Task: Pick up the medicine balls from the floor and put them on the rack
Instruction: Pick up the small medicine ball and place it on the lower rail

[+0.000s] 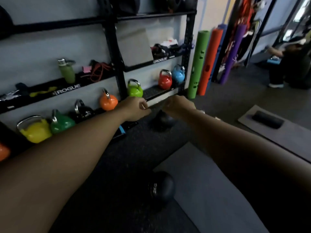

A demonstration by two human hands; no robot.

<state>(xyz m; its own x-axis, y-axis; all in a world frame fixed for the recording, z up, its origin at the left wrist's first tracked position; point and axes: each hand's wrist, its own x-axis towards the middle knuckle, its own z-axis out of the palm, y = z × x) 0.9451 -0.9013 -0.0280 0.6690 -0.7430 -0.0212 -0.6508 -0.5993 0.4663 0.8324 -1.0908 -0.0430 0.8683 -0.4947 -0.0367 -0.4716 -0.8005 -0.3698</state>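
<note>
Two medicine balls lie on the dark floor (117,165) ahead of you, and neither is in your grasp, so you are at the reaching step of the next pick-up.

Farthest left stands the rack (111,47), its low shelf lined with kettlebells: a yellow kettlebell (36,130), a dark green one, a black one, an orange one and a lime one. Higher up, round dark shapes sit on its top shelf; blur keeps you from telling what they are.

Your left hand (134,107) is stretched out low in front of that shelf, fingers loosely curled, holding nothing. Just right of it and a little below, the far medicine ball (162,121) rests on the floor near the foot of the rack. Your right hand (178,105) hovers just above that ball; motion blur hides how its fingers are set, but it seems empty.

The near medicine ball (160,186) lies close to you, at the edge of a grey mat (210,190).

Next, you would likely bring both hands down around the far ball, one on each side, and lift it clear. It looks heavy, so grip it firmly before raising it to a free spot on the rack.
</note>
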